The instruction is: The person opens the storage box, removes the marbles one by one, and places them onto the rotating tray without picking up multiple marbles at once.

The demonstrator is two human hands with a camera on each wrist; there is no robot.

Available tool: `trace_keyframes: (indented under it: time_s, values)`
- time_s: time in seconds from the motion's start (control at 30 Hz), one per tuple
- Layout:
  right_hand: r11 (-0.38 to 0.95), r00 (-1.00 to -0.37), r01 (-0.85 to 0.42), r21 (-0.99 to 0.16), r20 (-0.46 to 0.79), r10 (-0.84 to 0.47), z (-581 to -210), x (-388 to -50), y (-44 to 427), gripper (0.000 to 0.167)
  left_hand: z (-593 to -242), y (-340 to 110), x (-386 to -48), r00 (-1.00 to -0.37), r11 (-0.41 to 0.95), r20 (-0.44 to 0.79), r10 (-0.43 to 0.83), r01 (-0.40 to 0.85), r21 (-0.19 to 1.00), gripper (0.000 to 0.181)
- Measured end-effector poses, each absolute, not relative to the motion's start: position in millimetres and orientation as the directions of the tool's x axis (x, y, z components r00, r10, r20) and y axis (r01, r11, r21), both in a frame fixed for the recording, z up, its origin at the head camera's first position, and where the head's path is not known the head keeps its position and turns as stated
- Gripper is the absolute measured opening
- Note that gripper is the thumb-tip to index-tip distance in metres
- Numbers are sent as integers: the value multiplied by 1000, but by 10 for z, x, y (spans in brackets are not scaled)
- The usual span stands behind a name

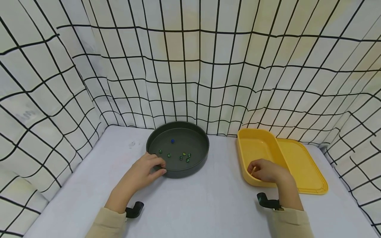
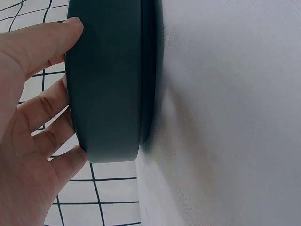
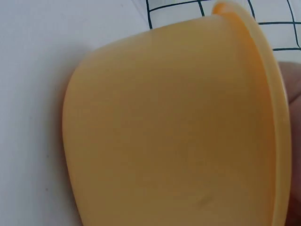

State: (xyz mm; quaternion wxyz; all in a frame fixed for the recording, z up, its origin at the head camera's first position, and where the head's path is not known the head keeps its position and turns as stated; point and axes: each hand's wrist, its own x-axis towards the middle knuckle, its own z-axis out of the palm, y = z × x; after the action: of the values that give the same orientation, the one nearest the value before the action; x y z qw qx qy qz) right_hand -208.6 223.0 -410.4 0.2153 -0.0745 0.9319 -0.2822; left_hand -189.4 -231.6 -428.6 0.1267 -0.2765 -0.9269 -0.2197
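A round dark grey-green pan (image 1: 178,173) stands on the white cloth, left of centre. Small shiny green marbles (image 1: 181,158) and one blue marble (image 1: 172,141) lie on its floor. My left hand (image 1: 146,170) holds the pan's near left rim; in the left wrist view its thumb (image 2: 70,35) lies against the outer wall. On the right, my right hand (image 1: 266,170) reaches into a yellow tub (image 1: 259,142) at its near end, fingers bent. Whether the fingertips pinch anything is hard to see. In the right wrist view the tub's wall (image 3: 174,127) hides most of that hand.
A flat yellow lid (image 1: 306,165) lies at the tub's right side, partly beneath it. White cloth walls with a black grid (image 1: 199,72) enclose the back and both sides. A black wrist mount (image 1: 135,210) sticks out at each wrist.
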Motion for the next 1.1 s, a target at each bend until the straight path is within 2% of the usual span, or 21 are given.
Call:
trace_keyframes:
  time_s: [0.23, 0.6, 0.9, 1.1]
  values:
    - [819, -900, -88, -567, -307, -310, -4174, -2144, 2164, 16, -4291, -2311, -1909, -812, 750, 353, 465, 573, 331, 14]
    - [838, -934, -50, -543, -272, -232, -4217, -2171, 2102, 16, -4266, -2305, -1906, -807, 744, 365, 465, 580, 333, 14]
    - [859, -948, 31, -511, -289, -137, -4176, -2155, 2060, 16, -4272, -2307, -1900, -813, 752, 358, 459, 570, 331, 15]
    - [829, -962, 24, -558, -240, -133, -4181, -2177, 2066, 9, -4271, -2306, -1890, -820, 757, 347, 456, 562, 333, 14]
